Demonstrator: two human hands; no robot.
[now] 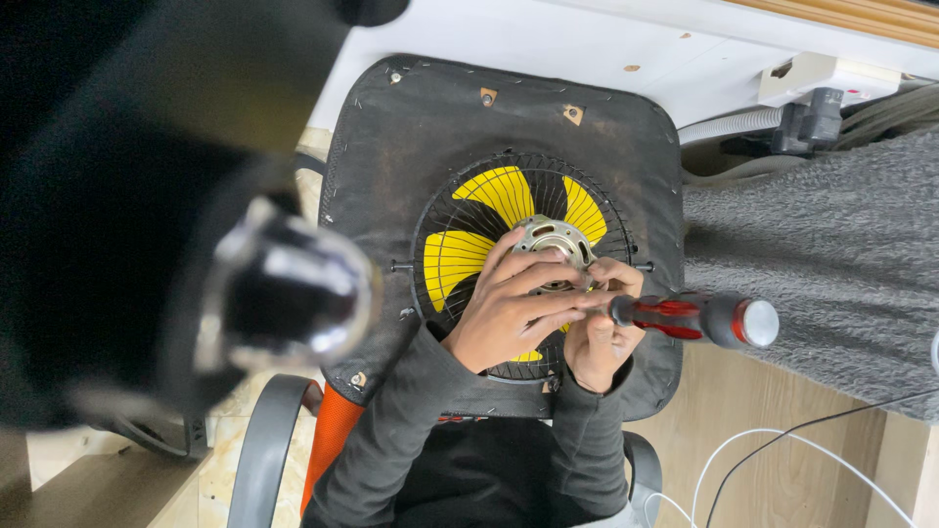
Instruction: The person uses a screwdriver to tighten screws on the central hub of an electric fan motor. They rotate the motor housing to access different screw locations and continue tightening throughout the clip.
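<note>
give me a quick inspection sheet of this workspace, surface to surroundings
surface: dark padded chair seat, worn, with small metal fittings near its far edge
job's things: round black wire fan guard lying flat on the seat, yellow blades under it, bare metal motor at the centre
clutter: nothing seen on the seat beyond the fan
grippers: left hand rests on the motor; right hand holds a red and black screwdriver at the motor
cables: white and black cables on the wooden floor, lower right
surroundings: grey textile at right, grey hose behind, blurred dark object close to the camera at left
</note>
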